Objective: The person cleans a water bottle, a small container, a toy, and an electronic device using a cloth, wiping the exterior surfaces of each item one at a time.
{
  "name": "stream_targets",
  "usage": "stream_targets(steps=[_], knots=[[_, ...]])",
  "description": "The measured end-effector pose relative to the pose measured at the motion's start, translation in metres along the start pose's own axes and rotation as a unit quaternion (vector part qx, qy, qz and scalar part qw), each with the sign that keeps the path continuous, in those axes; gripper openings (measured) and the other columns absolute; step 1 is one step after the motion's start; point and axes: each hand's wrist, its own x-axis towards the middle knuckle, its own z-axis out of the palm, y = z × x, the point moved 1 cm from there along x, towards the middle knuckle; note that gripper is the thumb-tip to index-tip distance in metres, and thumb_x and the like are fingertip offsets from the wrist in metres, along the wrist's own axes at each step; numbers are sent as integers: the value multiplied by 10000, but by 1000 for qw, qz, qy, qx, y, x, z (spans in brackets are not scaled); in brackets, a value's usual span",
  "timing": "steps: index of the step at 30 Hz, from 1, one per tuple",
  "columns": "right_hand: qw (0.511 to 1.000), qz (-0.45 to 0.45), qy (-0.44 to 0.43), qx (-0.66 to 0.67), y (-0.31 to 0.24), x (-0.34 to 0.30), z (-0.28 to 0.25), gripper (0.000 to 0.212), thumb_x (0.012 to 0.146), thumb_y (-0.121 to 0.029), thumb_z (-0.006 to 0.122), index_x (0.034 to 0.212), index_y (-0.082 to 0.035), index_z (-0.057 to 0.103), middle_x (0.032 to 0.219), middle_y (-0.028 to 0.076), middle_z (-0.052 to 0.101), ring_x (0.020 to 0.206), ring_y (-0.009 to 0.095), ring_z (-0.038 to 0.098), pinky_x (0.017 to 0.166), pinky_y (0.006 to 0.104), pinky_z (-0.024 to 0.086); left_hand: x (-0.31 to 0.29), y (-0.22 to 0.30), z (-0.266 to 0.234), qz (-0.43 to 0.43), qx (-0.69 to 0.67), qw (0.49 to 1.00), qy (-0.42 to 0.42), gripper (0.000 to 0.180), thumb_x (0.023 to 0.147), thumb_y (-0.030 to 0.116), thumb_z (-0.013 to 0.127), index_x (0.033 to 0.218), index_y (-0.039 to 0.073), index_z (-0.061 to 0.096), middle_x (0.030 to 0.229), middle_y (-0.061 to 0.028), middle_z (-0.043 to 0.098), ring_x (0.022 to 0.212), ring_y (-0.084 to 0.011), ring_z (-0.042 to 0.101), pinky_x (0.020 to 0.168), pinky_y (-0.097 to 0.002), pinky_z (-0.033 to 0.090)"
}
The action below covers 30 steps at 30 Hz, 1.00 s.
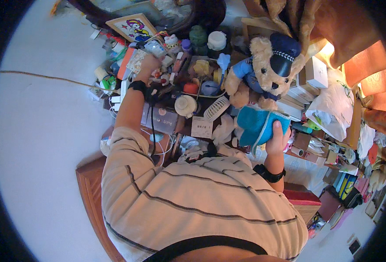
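My right hand (278,139) grips a teal cloth (259,126) with pale edging, its thumb lying over the near side. The cloth hangs folded in front of a teddy bear (267,72) that wears a dark blue cap and blue clothes. My left hand (149,66) reaches into the crowded tabletop at the far left. It is beside a pale patterned box (136,60) and an orange box (125,65). The left fingers are small and mostly hidden, so what they touch is unclear. Dark bands circle both wrists.
A white-lidded jar (185,106), a basket (197,78) of small things and a white card (201,127) stand between my arms. A framed picture (134,28) leans at the back. At the right are a white plastic bag (333,109) and stacked boxes. A black cable (153,126) hangs by my left arm.
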Motion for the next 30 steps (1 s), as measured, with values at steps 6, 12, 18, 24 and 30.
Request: stream_targets(steps=[6, 12, 18, 24, 30], knots=[[999, 0, 33, -24, 3, 5, -11, 310, 793, -264, 492, 926, 16, 505, 819, 51, 536, 709, 116, 496, 638, 231, 404, 64, -32, 24, -46, -176, 981, 66, 642, 666, 492, 566, 1024, -39, 522, 996, -245, 536, 928, -358, 521, 815, -394, 392], [998, 24, 48, -23, 2, 10, -20, 346, 787, -288, 500, 943, 21, 497, 826, 63, 538, 708, 124, 501, 630, 241, 414, 85, -46, 37, -165, -193, 966, 40, 796, 614, 499, 621, 1178, -6, 375, 1193, -226, 386, 1134, -362, 329, 930, -464, 243], [993, -38, 105, -29, -1, 17, -10, 263, 813, -206, 444, 843, 40, 534, 659, 37, 528, 589, 103, 465, 541, 231, 380, 47, 7, 7, -128, -137, 972, 144, 664, 601, 294, 699, 1078, 1, 343, 1019, -218, 475, 962, -338, 456, 817, -420, 352], [999, 42, -26, -23, 8, 10, -5, 405, 767, -284, 523, 1018, 28, 462, 900, 95, 530, 790, 162, 522, 686, 263, 435, 20, -7, -25, 94, -323, 876, 346, 561, 609, 119, 667, 1058, 2, 352, 889, -175, 558, 792, -316, 559, 697, -360, 435], [991, -55, -102, -65, -4, 11, 33, 296, 805, -170, 461, 1046, -10, 402, 892, 65, 494, 788, 123, 469, 705, 238, 388, -85, 3, -106, 11, -723, 684, 98, 336, 627, 102, 608, 942, 44, 506, 905, -63, 548, 825, -184, 506, 646, -332, 394]])
